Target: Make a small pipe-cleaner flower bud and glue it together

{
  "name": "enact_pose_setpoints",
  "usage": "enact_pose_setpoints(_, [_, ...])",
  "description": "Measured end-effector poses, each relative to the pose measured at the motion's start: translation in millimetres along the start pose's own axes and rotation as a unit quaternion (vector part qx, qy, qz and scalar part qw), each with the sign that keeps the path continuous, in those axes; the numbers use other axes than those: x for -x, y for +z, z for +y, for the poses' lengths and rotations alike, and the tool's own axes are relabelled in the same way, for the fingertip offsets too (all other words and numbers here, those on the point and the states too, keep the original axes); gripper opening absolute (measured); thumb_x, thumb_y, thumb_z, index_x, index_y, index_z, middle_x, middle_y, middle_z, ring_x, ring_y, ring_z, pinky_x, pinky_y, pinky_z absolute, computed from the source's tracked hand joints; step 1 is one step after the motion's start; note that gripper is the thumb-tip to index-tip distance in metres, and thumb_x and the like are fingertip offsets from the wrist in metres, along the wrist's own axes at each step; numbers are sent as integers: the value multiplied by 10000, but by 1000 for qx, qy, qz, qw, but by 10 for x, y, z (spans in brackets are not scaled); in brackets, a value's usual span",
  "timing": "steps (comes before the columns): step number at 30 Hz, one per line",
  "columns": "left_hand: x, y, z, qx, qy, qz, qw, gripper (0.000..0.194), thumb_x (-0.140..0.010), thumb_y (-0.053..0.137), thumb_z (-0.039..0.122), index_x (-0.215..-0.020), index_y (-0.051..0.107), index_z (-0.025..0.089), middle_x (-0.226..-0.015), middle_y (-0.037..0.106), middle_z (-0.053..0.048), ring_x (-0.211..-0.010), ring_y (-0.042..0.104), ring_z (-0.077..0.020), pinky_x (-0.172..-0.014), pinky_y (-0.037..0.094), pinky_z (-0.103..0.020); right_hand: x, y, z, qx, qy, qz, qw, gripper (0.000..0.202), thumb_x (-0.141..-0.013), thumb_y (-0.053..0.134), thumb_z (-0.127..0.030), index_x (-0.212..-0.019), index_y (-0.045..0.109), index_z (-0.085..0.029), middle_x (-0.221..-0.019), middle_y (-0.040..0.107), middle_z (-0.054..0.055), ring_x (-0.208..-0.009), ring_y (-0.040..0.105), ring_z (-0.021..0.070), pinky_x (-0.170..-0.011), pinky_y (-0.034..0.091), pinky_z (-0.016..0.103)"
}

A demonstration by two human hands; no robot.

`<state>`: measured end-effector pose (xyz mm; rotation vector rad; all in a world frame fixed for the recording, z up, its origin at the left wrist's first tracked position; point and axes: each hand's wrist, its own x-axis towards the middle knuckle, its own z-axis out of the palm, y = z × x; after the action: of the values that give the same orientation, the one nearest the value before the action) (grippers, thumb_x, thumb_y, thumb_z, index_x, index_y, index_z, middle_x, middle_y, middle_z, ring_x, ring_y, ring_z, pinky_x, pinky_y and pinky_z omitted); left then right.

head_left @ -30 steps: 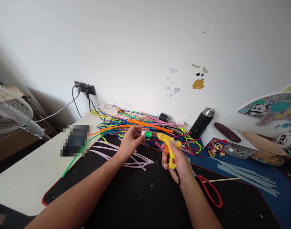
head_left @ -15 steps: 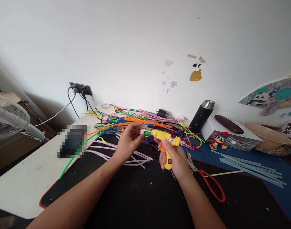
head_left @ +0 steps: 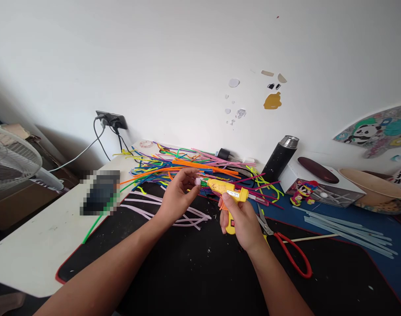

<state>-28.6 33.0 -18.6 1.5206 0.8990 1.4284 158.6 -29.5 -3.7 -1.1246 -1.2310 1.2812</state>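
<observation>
A yellow hot glue gun [head_left: 216,186] with an orange trigger is gripped in my right hand [head_left: 241,219], its tip pointing left. My left hand [head_left: 180,194] pinches a small pale lilac piece [head_left: 197,181] between thumb and fingers, at the gun's green nozzle [head_left: 204,184]. Whether tip and piece touch is too small to tell. Pale lilac pipe cleaners [head_left: 139,203] lie on the black mat [head_left: 174,272] behind and under my left hand. Close to my right wrist are scissors with red handles [head_left: 294,254].
Many coloured pipe cleaners [head_left: 200,164] are heaped along the wall. At the right stand a black thermos [head_left: 279,160], a tissue box [head_left: 338,193], a bowl [head_left: 373,184] and a small figurine [head_left: 304,193]. Translucent glue sticks [head_left: 352,232] lie in front. A fan [head_left: 14,158] stands left.
My hands stay almost in place, the gun's nozzle still at the lilac piece. The orange trigger shows less under my fingers. The view has shifted slightly.
</observation>
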Motion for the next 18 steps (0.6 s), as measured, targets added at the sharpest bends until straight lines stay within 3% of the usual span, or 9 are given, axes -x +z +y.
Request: enact_pose_setpoints(18, [7, -19, -21, -31, 16, 0, 999, 333, -901, 727, 247, -1215, 621, 222, -1033, 657, -39, -898, 661, -164, -818, 555, -300, 21, -6, -52, 37, 20, 21, 999, 571, -941, 600, -754, -780, 595, -206, -394, 522, -44, -362, 514, 126, -443, 392, 235])
